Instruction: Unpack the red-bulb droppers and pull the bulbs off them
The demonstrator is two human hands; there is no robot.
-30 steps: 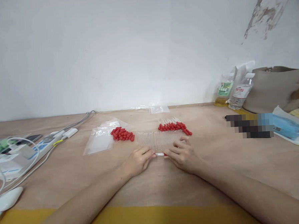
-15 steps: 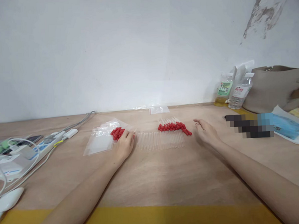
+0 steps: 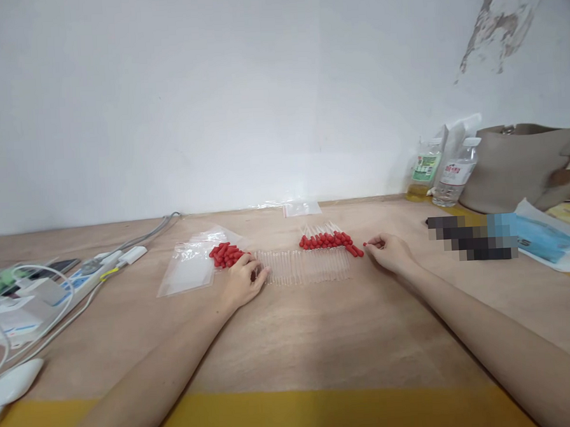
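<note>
A row of clear glass tubes (image 3: 307, 266) lies flat in the middle of the wooden table (image 3: 320, 339). Behind it is a row of tubes fitted with red caps (image 3: 329, 240). A loose pile of red caps (image 3: 224, 253) rests on clear plastic bags (image 3: 187, 273) to the left. My left hand (image 3: 243, 280) sits with curled fingers at the left end of the clear tubes, beside the cap pile. My right hand (image 3: 387, 251) pinches something small and red at the right end of the capped row.
A power strip (image 3: 85, 281) with white cables and chargers lies at the left, a white mouse (image 3: 12, 384) near the front left. Two plastic bottles (image 3: 443, 173), a beige bag (image 3: 526, 166) and blue-printed paper (image 3: 547, 238) stand at the right. Another small plastic bag (image 3: 302, 207) lies by the wall.
Both hands left the near edge of the clear tubes and moved apart. The left went to the cap pile and now rests at the tubes' left end; the right reached the capped row's right end.
</note>
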